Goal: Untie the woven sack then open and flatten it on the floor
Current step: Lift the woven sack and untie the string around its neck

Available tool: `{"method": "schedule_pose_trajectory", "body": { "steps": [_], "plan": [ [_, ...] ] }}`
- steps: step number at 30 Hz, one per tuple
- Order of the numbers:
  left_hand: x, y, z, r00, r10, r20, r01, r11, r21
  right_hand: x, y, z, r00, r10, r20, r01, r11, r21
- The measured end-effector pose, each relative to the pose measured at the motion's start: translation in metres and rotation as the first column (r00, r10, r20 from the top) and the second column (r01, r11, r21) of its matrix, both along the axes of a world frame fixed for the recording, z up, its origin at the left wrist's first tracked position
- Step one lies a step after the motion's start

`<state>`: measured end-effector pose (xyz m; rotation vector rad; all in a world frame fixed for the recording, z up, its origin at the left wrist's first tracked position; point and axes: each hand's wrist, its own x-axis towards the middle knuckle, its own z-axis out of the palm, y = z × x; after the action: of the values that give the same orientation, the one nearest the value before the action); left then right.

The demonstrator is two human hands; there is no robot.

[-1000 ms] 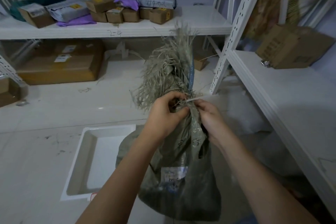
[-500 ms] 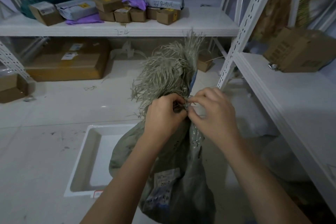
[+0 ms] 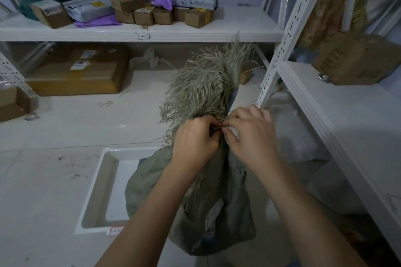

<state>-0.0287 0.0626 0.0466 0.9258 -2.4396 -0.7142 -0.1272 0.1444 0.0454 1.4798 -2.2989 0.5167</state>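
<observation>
A grey-green woven sack (image 3: 225,208) stands upright in front of me, full and bunched at the neck, with a frayed tuft of loose strands (image 3: 208,84) fanning up above the tie. My left hand (image 3: 195,138) grips the neck from the left, its fingers curled on the thin tie (image 3: 219,128). My right hand (image 3: 251,134) pinches the same tie from the right. The two hands touch at the knot, which their fingers mostly hide. A printed label (image 3: 214,212) is stuck low on the sack's front.
A white plastic tray (image 3: 95,201) lies on the pale floor left of the sack. White metal shelving stands behind and to the right, its upright post (image 3: 280,56) close to the sack. Small boxes and parcels (image 3: 143,11) sit on the back shelf, a large carton (image 3: 355,58) on the right.
My right hand came up from lower on the neck to meet my left hand at the knot. The sack shifted slightly, and my view moved closer and a little left.
</observation>
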Motion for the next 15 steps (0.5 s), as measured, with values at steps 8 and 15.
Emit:
{"method": "schedule_pose_trajectory", "body": {
  "steps": [8, 15],
  "plan": [
    [0.004, -0.007, 0.001, 0.998, 0.008, -0.063, -0.005, 0.999, 0.036, 0.007, -0.003, 0.0, 0.999, 0.018, 0.027, -0.017, 1.0, -0.022],
    [0.006, -0.021, 0.004, 0.991, 0.036, -0.13, -0.012, 0.984, 0.179, 0.0, 0.001, 0.004, 0.987, 0.077, 0.143, -0.059, 0.991, -0.121]
  ]
}}
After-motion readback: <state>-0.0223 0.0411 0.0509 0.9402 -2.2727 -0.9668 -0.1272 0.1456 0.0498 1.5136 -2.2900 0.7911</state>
